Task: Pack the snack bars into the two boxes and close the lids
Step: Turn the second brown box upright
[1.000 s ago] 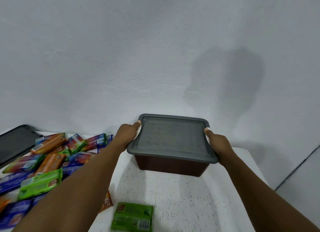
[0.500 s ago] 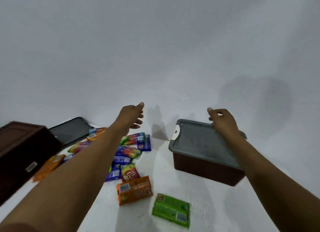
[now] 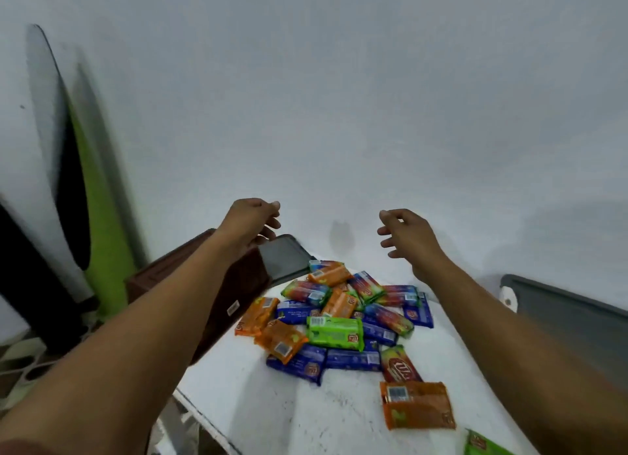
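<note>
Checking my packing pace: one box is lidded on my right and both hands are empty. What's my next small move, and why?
Your left hand and right hand hover open, holding nothing; the snack bars lie loose on the table, and a grey lid lies behind the brown box on your left. So probably lower both hands onto that box and draw it beside the bars.

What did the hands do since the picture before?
Both hands let go of the grey lid and moved left, empty: left hand near the other brown box, right hand over the snack bars. The lid stays shut; the bars stay piled.
</note>
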